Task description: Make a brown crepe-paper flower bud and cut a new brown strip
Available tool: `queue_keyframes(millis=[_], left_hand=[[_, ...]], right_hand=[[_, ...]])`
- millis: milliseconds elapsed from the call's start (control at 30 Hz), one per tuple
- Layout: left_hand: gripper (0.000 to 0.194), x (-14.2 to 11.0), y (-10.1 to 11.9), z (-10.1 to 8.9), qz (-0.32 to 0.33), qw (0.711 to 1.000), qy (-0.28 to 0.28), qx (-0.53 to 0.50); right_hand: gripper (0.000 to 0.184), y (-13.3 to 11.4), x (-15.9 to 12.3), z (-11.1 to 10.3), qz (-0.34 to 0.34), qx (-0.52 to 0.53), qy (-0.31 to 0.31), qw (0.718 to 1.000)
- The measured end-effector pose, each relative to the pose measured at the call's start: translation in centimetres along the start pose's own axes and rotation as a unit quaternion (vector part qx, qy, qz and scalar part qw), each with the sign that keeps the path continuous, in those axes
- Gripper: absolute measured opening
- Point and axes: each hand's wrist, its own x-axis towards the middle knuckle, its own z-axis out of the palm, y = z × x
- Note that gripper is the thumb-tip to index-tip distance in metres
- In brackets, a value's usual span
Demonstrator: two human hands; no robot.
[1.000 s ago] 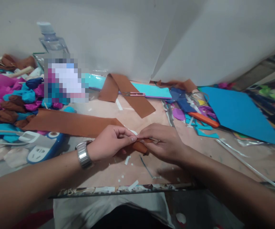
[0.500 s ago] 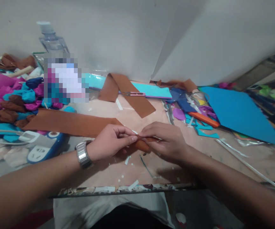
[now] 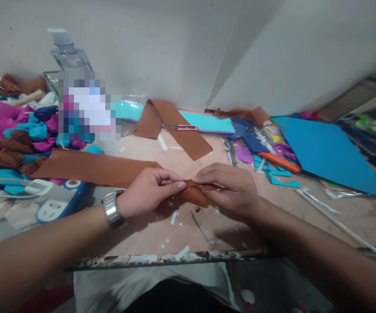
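A small piece of brown paper (image 3: 194, 194), folded or rolled, is pinched between both my hands above the middle of the table. My left hand (image 3: 148, 192), with a metal wristwatch (image 3: 111, 209) on its wrist, grips the piece's left end with thumb and fingers closed. My right hand (image 3: 230, 189) covers its right end with closed fingers. A long brown paper strip (image 3: 93, 167) lies on the table just left of my left hand.
A second brown strip (image 3: 178, 128) and pink-handled scissors (image 3: 183, 128) lie behind my hands. Crumpled brown, turquoise and magenta paper (image 3: 18, 134) piles up at the left, beside a plastic bottle (image 3: 68, 54). A blue sheet (image 3: 327, 152), an orange cutter (image 3: 279, 162) and scraps lie at the right.
Both hands have shifted slightly up and away from me, still pinching the brown piece. The right fingers have slid a little further over it.
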Motion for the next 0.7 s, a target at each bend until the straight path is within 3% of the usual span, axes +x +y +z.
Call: queue_keyframes(millis=[167, 700], left_hand=[[0.028, -0.08, 0.06, 0.03, 0.001, 1.0, 0.002, -0.003], [0.028, -0.18, 0.02, -0.14, 0.017, 0.999, -0.008, 0.026]], right_hand=[[0.012, 0.4, -0.01, -0.26, 0.013, 0.011, 0.021, 1.0], [0.009, 0.42, 0.03, -0.24, 0.006, 0.015, -0.01, 1.0]])
